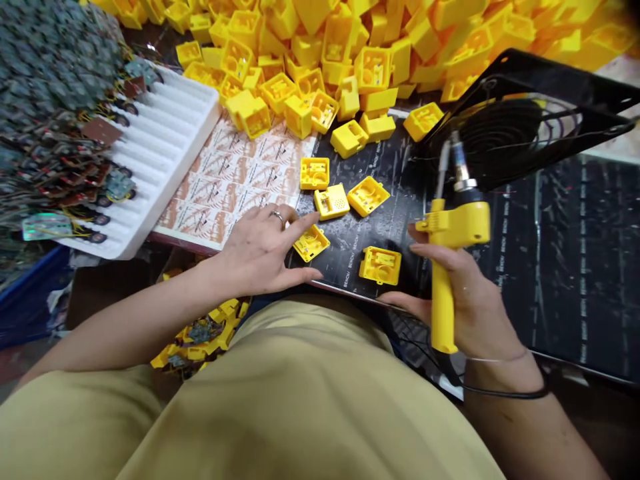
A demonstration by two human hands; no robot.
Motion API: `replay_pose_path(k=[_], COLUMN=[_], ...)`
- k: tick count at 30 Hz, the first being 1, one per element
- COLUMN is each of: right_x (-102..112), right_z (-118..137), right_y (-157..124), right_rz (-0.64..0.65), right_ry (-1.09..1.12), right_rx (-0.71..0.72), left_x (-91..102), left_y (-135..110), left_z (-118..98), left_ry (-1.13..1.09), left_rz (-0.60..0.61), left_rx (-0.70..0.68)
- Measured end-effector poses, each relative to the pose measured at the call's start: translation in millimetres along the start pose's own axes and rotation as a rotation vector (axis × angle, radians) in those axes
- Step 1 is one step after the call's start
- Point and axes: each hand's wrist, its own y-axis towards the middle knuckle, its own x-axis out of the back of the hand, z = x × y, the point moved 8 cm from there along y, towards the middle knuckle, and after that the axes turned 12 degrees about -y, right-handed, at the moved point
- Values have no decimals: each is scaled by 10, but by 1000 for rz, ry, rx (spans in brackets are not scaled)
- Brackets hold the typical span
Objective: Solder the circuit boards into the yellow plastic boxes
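My left hand (265, 250) lies low over the bench edge with its fingers apart, thumb and index finger stretched out on either side of a small open yellow plastic case (313, 244). Its index fingertip reaches a yellow case with a speaker grille (332, 202). In my right hand (470, 300) is a yellow soldering gun (443, 287), its metal tip pointing away from me; the thumb sticks out to the left. Nearby on the black mat lie more open cases: one at the front (381, 266), one tilted (369, 196) and one farther back (315, 174).
A large heap of yellow cases (310, 53) covers the back of the bench. A black fan (510, 133) stands behind the soldering gun. On the left, a white foam tray (170, 153) sits beside piled circuit boards (55, 80). Below the edge is a box with yellow parts (200, 340).
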Motion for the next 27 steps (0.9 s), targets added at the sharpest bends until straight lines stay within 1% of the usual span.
replay_pose_path(k=[3,6,8,9,11,12,14,15,17,18,19,21,22,23,24,25,26,27], right_x=[10,-103,-146,-142,-69,-1,187,298,530,644,749,917,966,989,988,965,926,869], right_z=[76,224,284,291,272,248,189,159,112,101,100,99,88,69,44,15,-15,-46], right_y=[33,107,141,145,119,90,5,-51,-185,-261,-339,-483,-538,-580,-608,-627,-640,-643], right_rz=[-95,-109,-114,-118,-145,-174,-274,-344,-505,-591,-674,-810,-845,-857,-846,-821,-788,-743], right_ry=[-110,-226,-212,-178,-115,-108,-127,-135,-144,-143,-139,-126,-121,-116,-111,-104,-96,-83], right_rx=[-59,-55,-28,-16,-3,-10,-45,-73,-133,-160,-180,-213,-228,-239,-241,-234,-220,-201], left_x=[27,-63,-90,-69,14,53,101,110,124,134,158,235,240,193,136,101,93,119], left_y=[-3,-1,-27,-45,-53,-22,140,267,586,771,973,1368,1525,1639,1699,1701,1646,1542], left_z=[1,-18,-43,-53,-54,-59,-134,-230,-542,-735,-927,-1269,-1381,-1437,-1442,-1411,-1345,-1255], left_ry=[-20,29,6,-40,-173,-238,-322,-335,-320,-296,-272,-271,-253,-204,-150,-115,-97,-103], left_rz=[-16,-1,-16,-37,-58,-35,78,157,290,327,319,193,137,133,146,154,154,138], left_rx=[16,33,13,-5,-36,-58,-122,-172,-284,-330,-359,-403,-407,-389,-364,-348,-335,-331])
